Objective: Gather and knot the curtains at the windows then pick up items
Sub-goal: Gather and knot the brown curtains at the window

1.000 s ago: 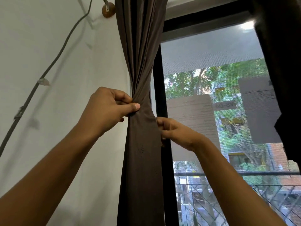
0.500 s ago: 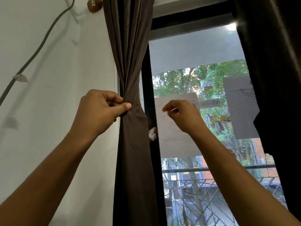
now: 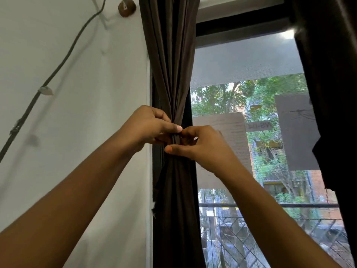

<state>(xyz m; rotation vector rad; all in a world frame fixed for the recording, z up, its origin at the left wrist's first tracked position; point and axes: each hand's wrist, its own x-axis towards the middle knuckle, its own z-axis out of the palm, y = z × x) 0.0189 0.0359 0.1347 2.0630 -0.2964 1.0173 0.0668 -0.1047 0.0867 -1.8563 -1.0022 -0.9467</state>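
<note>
Our left hand (image 3: pixel 146 126) grips the curtain (image 3: pixel 170 55) at its gathered waist, fingers curled round the bunched cloth and the thumb laid flat across the front. Our right hand (image 3: pixel 201 147) now meets it at the same point: its fingers are curled in on a fold of the cloth and its thumb reaches across the front just below the left thumb. How much cloth the right fingers hold cannot be seen, since they are tucked behind the folds.

The curtain hangs along the left upright of the window frame (image 3: pixel 231 26), pulled in to a narrow neck level with the middle of the frame and spreading again above and below. No knot shows yet.

What has changed: half a second ago the right hand was off the cloth, raised in front of the glass to the right of that upright. It has since returned to the neck, while the left hand has kept its hold. We judge that gathering is done and the tying step is beginning, with both hands needed at the neck.

A second dark curtain (image 3: pixel 332 93) hangs at the right side of the frame, not gathered, so most of the task remains.
</note>
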